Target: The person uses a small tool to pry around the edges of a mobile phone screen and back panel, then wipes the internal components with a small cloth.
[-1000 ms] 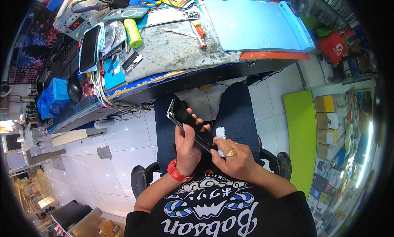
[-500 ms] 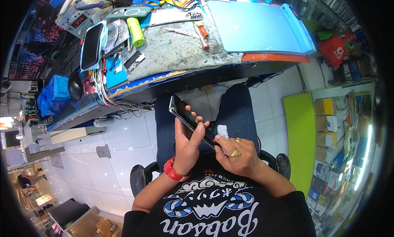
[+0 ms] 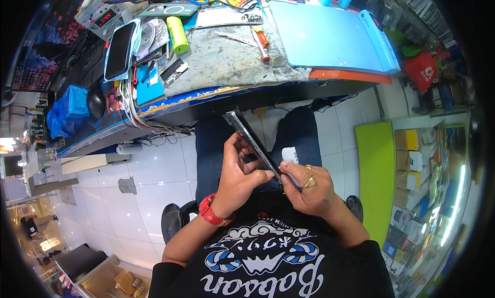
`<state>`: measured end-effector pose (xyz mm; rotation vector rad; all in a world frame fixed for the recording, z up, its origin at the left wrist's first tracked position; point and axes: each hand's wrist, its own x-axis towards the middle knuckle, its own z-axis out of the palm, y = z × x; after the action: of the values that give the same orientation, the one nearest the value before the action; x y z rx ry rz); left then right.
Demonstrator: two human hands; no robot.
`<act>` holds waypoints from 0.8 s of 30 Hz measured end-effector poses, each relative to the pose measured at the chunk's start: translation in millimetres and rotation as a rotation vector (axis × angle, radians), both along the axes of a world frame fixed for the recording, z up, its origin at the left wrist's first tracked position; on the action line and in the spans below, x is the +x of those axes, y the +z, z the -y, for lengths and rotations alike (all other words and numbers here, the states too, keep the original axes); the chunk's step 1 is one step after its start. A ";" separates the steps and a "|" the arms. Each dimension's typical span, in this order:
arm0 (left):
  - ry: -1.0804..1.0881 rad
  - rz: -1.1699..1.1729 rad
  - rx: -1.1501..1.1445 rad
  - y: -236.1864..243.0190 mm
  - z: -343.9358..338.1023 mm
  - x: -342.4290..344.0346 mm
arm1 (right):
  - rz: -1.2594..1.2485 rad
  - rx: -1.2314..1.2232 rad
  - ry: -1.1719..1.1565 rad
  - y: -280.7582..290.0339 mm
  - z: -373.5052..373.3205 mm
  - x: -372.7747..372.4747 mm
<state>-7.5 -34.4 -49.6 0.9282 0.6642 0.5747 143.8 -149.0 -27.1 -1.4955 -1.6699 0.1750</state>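
My left hand [image 3: 237, 177] grips a dark phone [image 3: 254, 142], held edge-up and diagonally above my lap, with the thumb on its side and fingers curled beneath. My right hand [image 3: 312, 189], wearing gold rings, pinches a small pale flat piece [image 3: 290, 154] against the phone's lower end. Whether that piece is a card or a tool, I cannot tell. Both hands are over my dark jeans, below the workbench's front edge.
The cluttered workbench [image 3: 232, 73] holds another phone [image 3: 121, 48], a green cylinder [image 3: 177, 36], screwdrivers [image 3: 260, 37] and a light-blue mat [image 3: 325, 40]. Cables [image 3: 131, 110] hang at its left. A glass display case [image 3: 423, 184] stands at right; a person [image 3: 31, 226] is far off at lower left.
The phone has rolled more edge-up and shifted to the right. My left thumb has slid lower along it, and my right hand with the pale piece has moved up and rightward.
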 end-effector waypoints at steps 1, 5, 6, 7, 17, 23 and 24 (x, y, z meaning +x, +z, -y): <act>-0.008 -0.008 -0.009 -0.6 -0.3 -0.5 | 0.018 -0.005 0.018 1.1 0.3 0.4; -0.001 0.012 -0.057 1.4 0.5 -3.9 | 0.002 0.035 0.048 -1.2 -0.1 -3.3; -0.003 0.020 -0.061 0.3 0.2 -4.8 | 0.000 0.030 0.058 -1.1 -0.2 -3.3; -0.005 0.027 -0.065 -0.3 0.2 -5.1 | -0.002 0.025 0.067 -1.0 -0.3 -3.4; 0.104 0.082 -0.170 -6.2 3.7 -1.1 | 0.047 0.041 0.109 -4.9 -1.4 -8.1; 0.169 0.093 -0.235 -12.4 2.5 -1.7 | -0.198 -0.060 0.076 -1.0 4.4 -5.4; 0.174 0.094 -0.240 -12.9 3.2 -1.4 | -0.210 -0.079 0.068 -0.4 5.5 -6.0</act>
<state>-8.9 -37.6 -62.5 0.6188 0.7157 0.6727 137.8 -154.5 -27.5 -1.4259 -1.5599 0.4250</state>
